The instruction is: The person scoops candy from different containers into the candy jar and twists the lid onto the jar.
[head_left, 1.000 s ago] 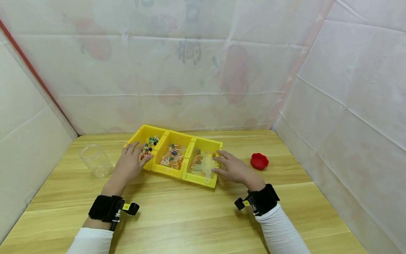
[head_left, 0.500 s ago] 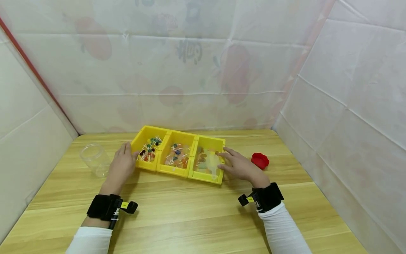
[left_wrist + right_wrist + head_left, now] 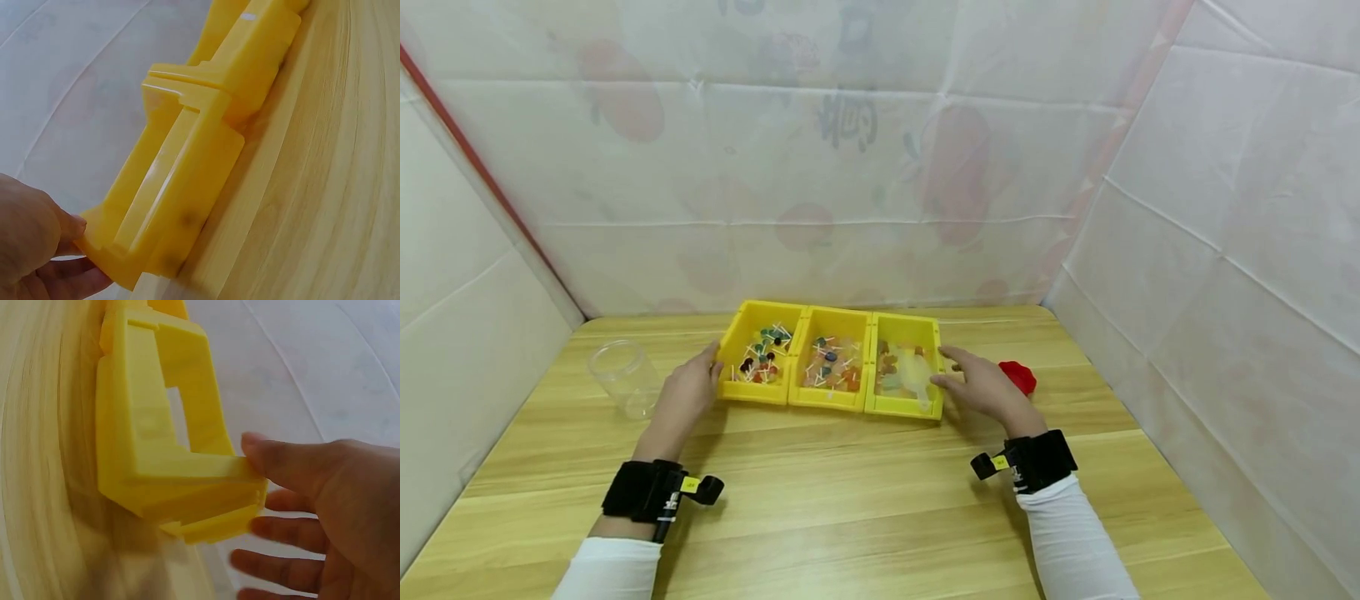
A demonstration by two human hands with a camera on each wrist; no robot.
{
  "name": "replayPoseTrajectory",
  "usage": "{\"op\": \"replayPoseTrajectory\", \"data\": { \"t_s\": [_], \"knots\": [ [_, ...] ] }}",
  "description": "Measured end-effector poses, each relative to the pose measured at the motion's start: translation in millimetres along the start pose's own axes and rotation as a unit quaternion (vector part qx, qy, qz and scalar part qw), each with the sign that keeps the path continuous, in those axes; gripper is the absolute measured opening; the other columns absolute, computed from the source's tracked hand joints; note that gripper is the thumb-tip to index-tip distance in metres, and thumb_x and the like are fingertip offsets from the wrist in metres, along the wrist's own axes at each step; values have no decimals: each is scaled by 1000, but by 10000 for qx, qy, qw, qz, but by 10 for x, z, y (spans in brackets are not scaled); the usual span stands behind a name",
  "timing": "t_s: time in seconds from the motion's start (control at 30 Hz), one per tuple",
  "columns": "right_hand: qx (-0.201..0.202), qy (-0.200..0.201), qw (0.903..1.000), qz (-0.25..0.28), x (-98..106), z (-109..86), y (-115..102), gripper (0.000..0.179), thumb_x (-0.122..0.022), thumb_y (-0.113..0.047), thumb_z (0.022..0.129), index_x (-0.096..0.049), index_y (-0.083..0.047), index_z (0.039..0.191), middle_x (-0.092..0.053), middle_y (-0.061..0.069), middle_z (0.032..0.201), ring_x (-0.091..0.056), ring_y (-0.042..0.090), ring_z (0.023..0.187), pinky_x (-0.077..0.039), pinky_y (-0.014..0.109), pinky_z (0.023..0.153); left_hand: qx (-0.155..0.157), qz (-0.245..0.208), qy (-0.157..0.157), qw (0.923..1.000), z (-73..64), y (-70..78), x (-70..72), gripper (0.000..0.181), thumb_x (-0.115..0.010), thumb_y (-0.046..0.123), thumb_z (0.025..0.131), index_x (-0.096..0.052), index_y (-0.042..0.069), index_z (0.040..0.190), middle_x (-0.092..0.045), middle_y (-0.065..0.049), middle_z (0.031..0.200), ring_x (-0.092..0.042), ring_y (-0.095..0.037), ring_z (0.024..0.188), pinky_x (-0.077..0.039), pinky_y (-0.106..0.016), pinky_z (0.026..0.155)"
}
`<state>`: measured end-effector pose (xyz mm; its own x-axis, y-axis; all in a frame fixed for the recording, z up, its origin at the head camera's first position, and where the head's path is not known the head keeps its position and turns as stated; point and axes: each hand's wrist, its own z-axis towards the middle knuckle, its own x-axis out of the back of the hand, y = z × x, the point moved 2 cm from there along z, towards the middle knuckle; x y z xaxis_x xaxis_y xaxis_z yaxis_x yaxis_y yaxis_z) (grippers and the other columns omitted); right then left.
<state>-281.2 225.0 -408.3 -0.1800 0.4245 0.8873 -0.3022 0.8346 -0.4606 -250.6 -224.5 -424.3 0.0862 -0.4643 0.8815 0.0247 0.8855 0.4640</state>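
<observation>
Two-handed hold, tray at your twelve o'clock.
Your left hand, fingers bent, grips its nine o'clock end; your right hand, fingers loosely parted, pinches its three o'clock end. Lollipops and a scoop lie inside. Jar: nine o'clock, beside your left hand. Red dish: three o'clock, partly behind your right hand.

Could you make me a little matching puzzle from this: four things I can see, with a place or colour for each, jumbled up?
Things:
1. Left hand
2. Clear jar
3. Right hand
4. Wavy dish

Descriptions:
A. Red
B. Gripping the right end of the yellow boxes
C. Colourless, see-through
D. Gripping the left end of the yellow boxes

Pairs: 1-D, 2-C, 3-B, 4-A
</observation>
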Motion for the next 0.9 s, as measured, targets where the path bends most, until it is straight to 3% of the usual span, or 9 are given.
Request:
{"op": "replayPoseTrajectory", "data": {
  "t_s": [0.2, 0.37, 0.6, 0.9],
  "knots": [
    [-420, 367, 9984, -15, -97, -42, -35, 66, -57, -46, 97, -42, -4, 146, -61, 19, 128, -62, 34, 112, -50, 50, 92, -245, -36, -164, 9996, 27, -63, 8, 50, -43, 15, 106, -30, -4, 150, -51, -35, 129, -60, -46, 99, -50, -51, 72],
    [-790, 883, 9928, 151, -201, -65, -118, 56, -58, -38, 99, -48, -5, 142, -64, 19, 125, -68, 28, 99, -56, 44, 84, -550, -98, -40, 9984, 32, -107, 13, 49, -45, 14, 105, -33, -6, 148, -53, -36, 126, -61, -47, 99, -50, -54, 75],
    [-1158, 1766, 9773, 176, -352, -121, -277, 51, -56, -36, 100, -52, -3, 139, -64, 21, 124, -64, 37, 105, -52, 50, 88, -788, -218, 178, 9965, 35, -198, 15, 49, -48, 13, 104, -35, -7, 147, -55, -36, 124, -62, -45, 94, -51, -53, 73],
    [-1218, 1801, 9732, 753, -444, -158, -312, 49, -57, -27, 101, -46, -7, 144, -60, 19, 131, -63, 36, 109, -54, 47, 87, -873, -289, 331, 9952, 41, -259, 4, 48, -49, 13, 104, -37, -8, 146, -59, -35, 117, -63, -38, 81, -50, -47, 66]
  ]
}}
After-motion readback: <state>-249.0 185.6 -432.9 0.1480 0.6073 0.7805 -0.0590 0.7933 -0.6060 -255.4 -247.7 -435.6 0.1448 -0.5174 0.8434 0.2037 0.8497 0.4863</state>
